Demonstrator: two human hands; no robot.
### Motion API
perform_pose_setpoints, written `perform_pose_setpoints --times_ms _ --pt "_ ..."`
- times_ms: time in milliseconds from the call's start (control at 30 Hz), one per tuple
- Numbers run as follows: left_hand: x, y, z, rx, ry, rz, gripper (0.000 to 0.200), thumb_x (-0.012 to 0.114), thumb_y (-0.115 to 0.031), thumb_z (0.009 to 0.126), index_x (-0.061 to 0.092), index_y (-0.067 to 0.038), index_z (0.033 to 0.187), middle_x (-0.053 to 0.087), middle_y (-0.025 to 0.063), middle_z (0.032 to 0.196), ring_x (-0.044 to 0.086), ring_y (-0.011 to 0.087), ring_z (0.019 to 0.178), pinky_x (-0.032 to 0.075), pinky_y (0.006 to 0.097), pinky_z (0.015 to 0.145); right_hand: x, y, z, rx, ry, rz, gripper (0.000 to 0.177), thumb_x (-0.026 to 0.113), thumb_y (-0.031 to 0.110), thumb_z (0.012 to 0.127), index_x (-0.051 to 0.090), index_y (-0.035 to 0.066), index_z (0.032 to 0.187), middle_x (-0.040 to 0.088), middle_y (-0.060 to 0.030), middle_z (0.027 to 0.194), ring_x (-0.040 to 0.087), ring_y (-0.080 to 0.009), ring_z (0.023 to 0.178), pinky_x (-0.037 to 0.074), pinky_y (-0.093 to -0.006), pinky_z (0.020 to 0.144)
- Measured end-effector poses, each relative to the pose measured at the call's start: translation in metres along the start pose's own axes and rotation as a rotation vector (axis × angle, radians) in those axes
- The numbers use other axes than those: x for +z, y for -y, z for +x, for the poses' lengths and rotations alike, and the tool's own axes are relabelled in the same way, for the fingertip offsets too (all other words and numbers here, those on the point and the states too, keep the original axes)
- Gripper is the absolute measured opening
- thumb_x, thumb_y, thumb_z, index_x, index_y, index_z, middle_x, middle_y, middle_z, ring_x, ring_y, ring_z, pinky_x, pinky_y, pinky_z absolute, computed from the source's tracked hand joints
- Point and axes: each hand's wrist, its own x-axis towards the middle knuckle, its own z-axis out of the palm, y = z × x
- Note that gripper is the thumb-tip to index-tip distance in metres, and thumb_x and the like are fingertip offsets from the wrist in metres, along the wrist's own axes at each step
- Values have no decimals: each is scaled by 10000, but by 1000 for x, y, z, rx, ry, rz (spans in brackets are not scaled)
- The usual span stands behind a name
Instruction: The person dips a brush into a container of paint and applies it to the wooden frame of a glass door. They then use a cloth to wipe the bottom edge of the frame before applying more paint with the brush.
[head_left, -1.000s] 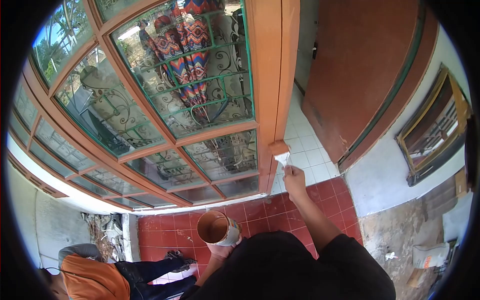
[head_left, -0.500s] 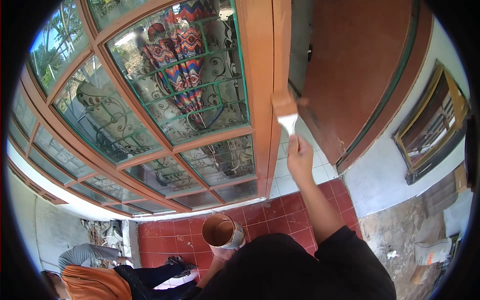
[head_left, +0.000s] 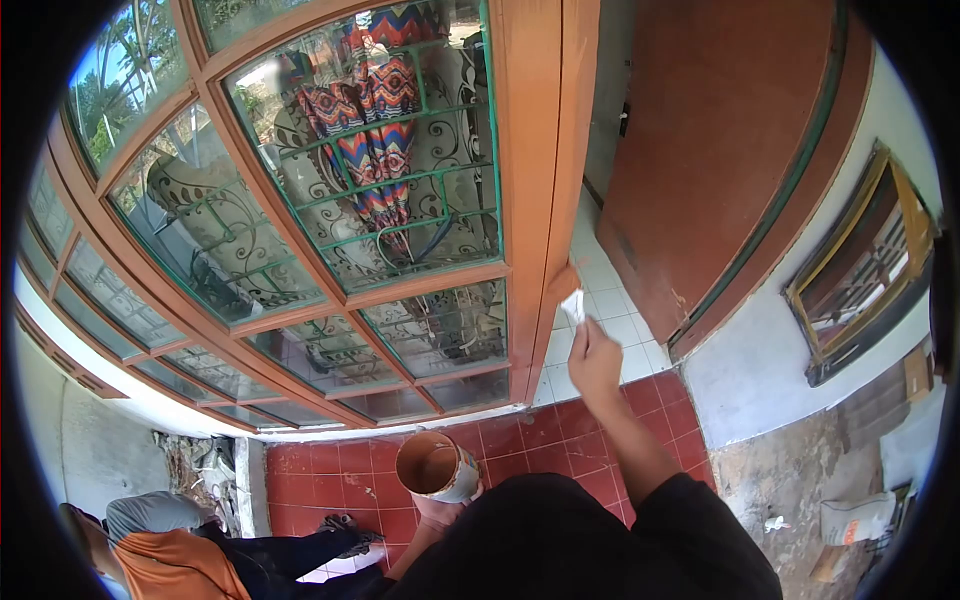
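My right hand (head_left: pixel 597 362) is closed round the handle of a paintbrush (head_left: pixel 573 305). The brush's brown bristles lie against the edge of the orange-brown door frame (head_left: pixel 540 200), low on the post. My left hand (head_left: pixel 440 511) holds a round paint can (head_left: pixel 462 478) from below, near my body. Its inside is coated brown, and its mouth faces up and toward the window. Part of my left hand is hidden behind the can and my black clothing.
A brown door (head_left: pixel 715 150) stands right of the post, and a paned window (head_left: pixel 400 290) with green bars lies left. Another person (head_left: pixel 175 565) in orange is at the lower left. Red tiles (head_left: pixel 540 430) cover the floor; a framed mirror-like panel (head_left: pixel 860 270) hangs right.
My right hand and the brush have moved down along the door frame. The can has shifted slightly left in the view. The other person's head and upper body have moved.
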Motion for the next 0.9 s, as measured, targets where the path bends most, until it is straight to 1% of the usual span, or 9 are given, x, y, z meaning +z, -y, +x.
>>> perform_pose_setpoints --times_ms 167,233,367,500,533,567,667,833,900 --pt "19 6 1 -25 -59 -31 832 466 -747 809 520 -112 1344 557 182 1311 526 438 1189 487 589 895 -69 59 64 -164 -75 84 171 525 126 974 642 9 1013 484 -146 610 461 -180 522 391 -349 524" --pt "20 6 8 -46 -64 -43 826 464 -746 808 522 -121 1345 557 179 1314 524 438 1192 481 590 898 -95 79 93 -310 -201 84 163 518 97 948 649 36 1022 516 -168 614 560 -301 519 428 -369 526" --pt "17 6 9 -95 -105 -9 818 451 -752 806 522 -148 1354 551 176 1328 517 440 1206 474 594 904 -141 133 130 -340 -384 221 213 530 98 970 646 10 1124 404 -82 605 391 -72 571 395 -279 514" --pt "19 11 10 -105 -72 21 829 438 -761 806 517 -151 1363 544 179 1340 514 442 1216 478 599 900 -131 124 132 -447 -350 91 178 538 96 954 641 61 1094 535 -143 637 543 -246 514 451 -339 525" --pt "18 12 10 -93 -61 6 835 435 -761 808 515 -145 1365 540 184 1344 511 444 1222 478 602 900 -117 108 124 -422 -265 -31 161 544 97 935 617 75 1076 605 -186 711 607 -383 604 480 -417 544" --pt "18 12 9 -78 -53 -7 840 432 -762 810 514 -139 1367 536 189 1348 508 446 1227 478 606 900 -99 87 110 -422 -189 -129 162 541 98 923 603 65 1069 619 -203 739 634 -415 667 478 -480 560" --pt "44 19 3 33 -153 78 818 475 -738 811 537 -72 1282 574 243 1172 585 436 1020 547 529 762 -49 28 41 -201 37 -261 184 545 143 927 603 34 1062 633 -211 689 647 -419 646 508 -512 593" --pt "32 18 -1 88 -109 112 867 463 -743 816 532 7 1244 568 289 1128 590 443 975 564 503 719 -20 -19 -21 -4 427 -348 190 509 187 952 582 35 1039 644 -226 682 650 -438 651 515 -547 617" --pt "24 9 1 112 -127 121 880 458 -744 818 529 28 1234 563 302 1124 589 444 969 568 493 700 -31 2 0 -65 320 -335 182 508 178 948 592 37 1028 642 -237 690 648 -442 658 515 -545 610"
